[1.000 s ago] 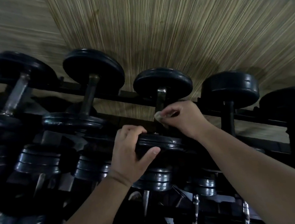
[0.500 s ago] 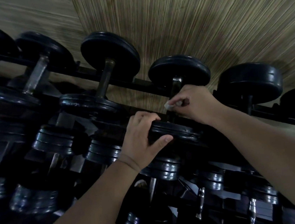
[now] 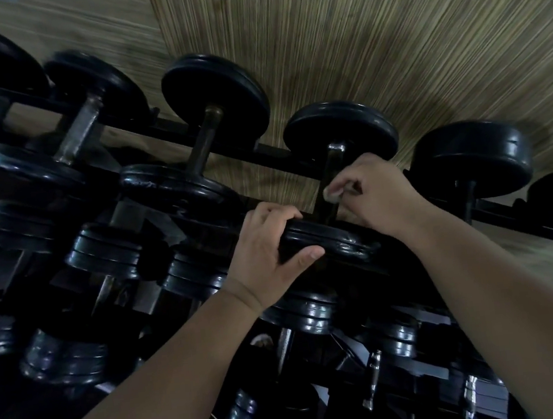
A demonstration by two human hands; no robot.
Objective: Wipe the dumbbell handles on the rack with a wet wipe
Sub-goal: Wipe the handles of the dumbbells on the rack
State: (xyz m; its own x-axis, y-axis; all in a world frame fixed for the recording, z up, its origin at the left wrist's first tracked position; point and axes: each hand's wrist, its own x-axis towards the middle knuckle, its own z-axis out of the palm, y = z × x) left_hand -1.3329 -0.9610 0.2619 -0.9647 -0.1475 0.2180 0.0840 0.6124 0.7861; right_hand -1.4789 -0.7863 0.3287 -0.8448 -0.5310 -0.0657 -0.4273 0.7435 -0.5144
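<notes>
A black dumbbell lies on the top rail of the rack, its far head (image 3: 340,129) toward the wall and its near head (image 3: 330,241) toward me. My left hand (image 3: 267,258) grips the rim of the near head. My right hand (image 3: 373,194) is curled round the dark handle (image 3: 331,175) between the heads and pinches a small pale wet wipe (image 3: 332,193) against it. Most of the wipe is hidden under my fingers.
More black dumbbells (image 3: 217,92) sit left and right along the top rail (image 3: 276,156), and lower tiers hold several smaller ones (image 3: 104,249). A striped tan wall (image 3: 385,31) rises right behind the rack.
My view has shifted so the rack sits further right and lower. Both hands keep their hold on the same dumbbell; the right hand has slid slightly along the handle.
</notes>
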